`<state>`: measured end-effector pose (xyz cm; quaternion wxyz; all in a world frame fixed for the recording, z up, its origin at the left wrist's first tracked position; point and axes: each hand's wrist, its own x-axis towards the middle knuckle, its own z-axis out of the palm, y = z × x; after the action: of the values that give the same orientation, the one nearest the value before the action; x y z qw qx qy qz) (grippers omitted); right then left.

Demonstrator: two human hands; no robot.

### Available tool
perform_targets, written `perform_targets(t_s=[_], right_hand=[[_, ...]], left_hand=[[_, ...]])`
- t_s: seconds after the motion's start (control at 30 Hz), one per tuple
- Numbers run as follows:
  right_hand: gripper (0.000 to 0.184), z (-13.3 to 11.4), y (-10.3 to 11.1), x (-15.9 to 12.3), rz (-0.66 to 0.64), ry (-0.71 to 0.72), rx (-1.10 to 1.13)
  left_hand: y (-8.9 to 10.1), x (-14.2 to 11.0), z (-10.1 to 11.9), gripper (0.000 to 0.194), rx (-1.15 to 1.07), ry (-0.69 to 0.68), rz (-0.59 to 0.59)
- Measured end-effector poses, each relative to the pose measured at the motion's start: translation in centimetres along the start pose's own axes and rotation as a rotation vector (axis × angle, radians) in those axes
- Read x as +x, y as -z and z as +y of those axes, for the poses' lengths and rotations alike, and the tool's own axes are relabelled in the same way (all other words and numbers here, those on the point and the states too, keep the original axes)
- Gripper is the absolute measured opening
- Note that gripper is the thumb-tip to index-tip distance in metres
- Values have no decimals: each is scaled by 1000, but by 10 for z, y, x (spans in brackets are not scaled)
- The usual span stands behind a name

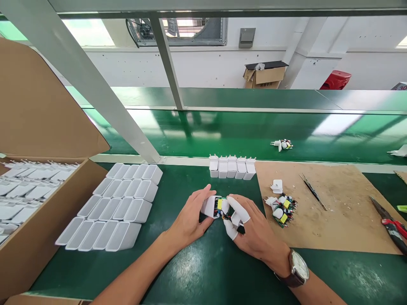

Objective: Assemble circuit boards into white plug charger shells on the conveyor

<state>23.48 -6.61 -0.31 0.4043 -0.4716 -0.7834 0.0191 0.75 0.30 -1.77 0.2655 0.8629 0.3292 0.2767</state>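
My left hand (194, 214) is closed around a white plastic charger housing (208, 206), lying on its side above the green bench. My right hand (254, 226), with white finger cots on thumb and fingers, grips a circuit board (220, 204) with a yellow component. One end of the board is at the mouth of the housing; how deep it sits I cannot tell. A white plug part at the board's other end is partly hidden by my fingers. Right of my hand, more circuit boards (282, 209) lie piled beside a white plug piece (276, 186).
Rows of white housings (122, 199) stand at left, near a cardboard box (41, 258) of white parts. Several plug-topped chargers (232, 167) line the back edge. Tweezers (313, 192) and red-handled pliers (389, 224) rest on a brown board (333, 228). Another board with plug (282, 145) lies on the green belt (241, 135).
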Motion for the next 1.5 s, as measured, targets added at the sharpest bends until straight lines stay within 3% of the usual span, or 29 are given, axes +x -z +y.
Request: perform_targets(t_s=[0.23,0.63,0.8,0.93,1.1,1.17,1.27,1.4,1.5], right_hand=[[71,4,-1,-4,-68,-45,28],[69,4,-9,-4,-63,-13,94],[56,9,-6,-5,-51,-102,227],[37,10,-4,-5,-85,-211,346],[43,9,-15,0,-67,-84,227],[52,8,-17,7,-125,10,167],[58,7,-17,20,-236,81,138],[50,9,-20,28,-296,121,158],[42,14,-29,24,-263,160,148]], left_hand=[[0,3,3,86,-9,-8,15],[-2,4,5,84,-64,-37,-23],[4,4,4,62,-64,-35,-107],[11,4,2,49,-22,-30,-54],[13,1,-5,43,-181,68,-54],[13,0,-4,46,-226,84,-54],[13,-1,1,66,-324,98,-21],[12,-3,9,76,-417,140,1],[10,-4,10,86,-373,149,18]])
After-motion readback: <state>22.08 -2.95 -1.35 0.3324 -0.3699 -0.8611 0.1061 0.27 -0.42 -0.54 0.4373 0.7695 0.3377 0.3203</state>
